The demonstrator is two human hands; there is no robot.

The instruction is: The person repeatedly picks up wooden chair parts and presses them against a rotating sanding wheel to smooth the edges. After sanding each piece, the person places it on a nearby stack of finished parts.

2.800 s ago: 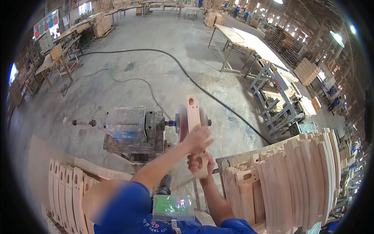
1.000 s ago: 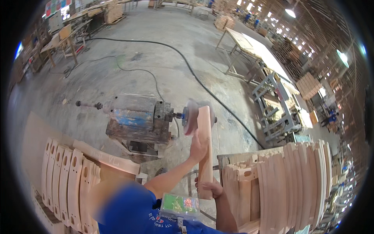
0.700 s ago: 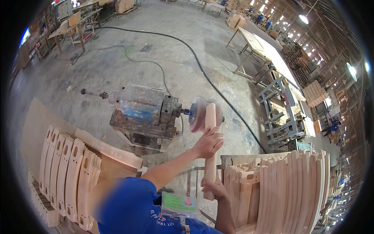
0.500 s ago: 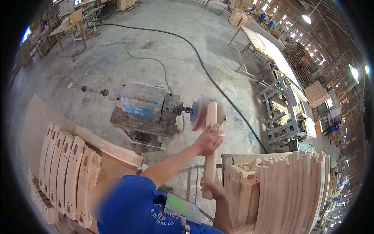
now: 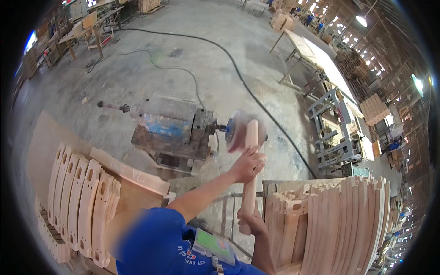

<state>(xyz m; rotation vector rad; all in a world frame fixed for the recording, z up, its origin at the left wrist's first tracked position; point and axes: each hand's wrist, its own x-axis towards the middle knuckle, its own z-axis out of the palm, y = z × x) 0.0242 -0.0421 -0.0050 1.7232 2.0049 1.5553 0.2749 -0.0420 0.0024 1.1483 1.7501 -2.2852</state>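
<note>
A long pale wooden piece (image 5: 250,192) runs away from me, its far end against the blurred, spinning sanding wheel (image 5: 237,135). My left hand (image 5: 248,165) is wrapped round the piece about midway, just short of the wheel. Lower down, my right hand (image 5: 253,222) grips its near end. The wheel sits on the shaft of a worn grey and blue motor (image 5: 167,123), to the left of the piece. How the far end meets the wheel is partly hidden behind the wood.
Curved wooden parts with slots (image 5: 73,197) stand in a row at the left. Another stack of wooden parts (image 5: 330,220) is close by on the right. A black cable (image 5: 238,75) crosses the floor. Beyond stand a grey metal frame (image 5: 332,128) and a long table (image 5: 316,55).
Both hands keep their grip on the wooden piece, which stays at the wheel. The whole view has shifted slightly; otherwise little differs.
</note>
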